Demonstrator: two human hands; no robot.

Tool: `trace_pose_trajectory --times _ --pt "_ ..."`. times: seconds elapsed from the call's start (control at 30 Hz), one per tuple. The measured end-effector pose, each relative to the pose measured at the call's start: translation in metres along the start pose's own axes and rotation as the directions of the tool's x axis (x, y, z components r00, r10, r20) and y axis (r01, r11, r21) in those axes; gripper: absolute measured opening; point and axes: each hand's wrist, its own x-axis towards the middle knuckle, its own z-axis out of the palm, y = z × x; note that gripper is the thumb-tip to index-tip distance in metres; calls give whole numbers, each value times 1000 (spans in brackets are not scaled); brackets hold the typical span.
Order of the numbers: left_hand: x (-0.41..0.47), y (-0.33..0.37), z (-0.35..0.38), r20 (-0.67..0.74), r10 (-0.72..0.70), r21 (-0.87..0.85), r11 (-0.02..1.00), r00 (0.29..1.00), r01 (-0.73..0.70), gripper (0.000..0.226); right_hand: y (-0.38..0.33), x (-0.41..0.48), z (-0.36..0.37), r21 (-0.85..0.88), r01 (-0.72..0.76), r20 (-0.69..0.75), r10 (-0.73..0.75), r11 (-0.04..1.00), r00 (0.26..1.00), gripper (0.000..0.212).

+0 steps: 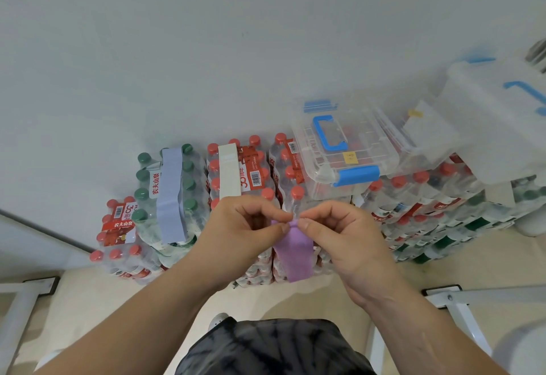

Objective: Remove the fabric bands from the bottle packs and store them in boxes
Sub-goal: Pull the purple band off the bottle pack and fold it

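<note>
1. While standing over the bottle packs (254, 179), pinches the purple band (294, 253) by its top edge with left hand (248, 221) and right hand (339, 232); dangles free before the packs.
2. Probably freed already; folding seemingly underway.
3. Next calls for unlatching the seemingly closed clear box (345, 150) atop the packs, then dropping it in.

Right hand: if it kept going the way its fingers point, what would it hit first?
Probably the left hand. The right hand pinches the top of the purple band with its fingertips aimed across at the left hand's fingertips, which pinch the same edge close by. Depth is hard to judge.
</note>
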Motion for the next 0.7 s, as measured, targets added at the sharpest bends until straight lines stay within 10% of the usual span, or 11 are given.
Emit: trace_pose_trajectory --times 0.7 --pt "6 -2 5 -15 -80 -143 987 997 77 18 -1 1 -3 -49 26 -15 -27 998 1000 23"
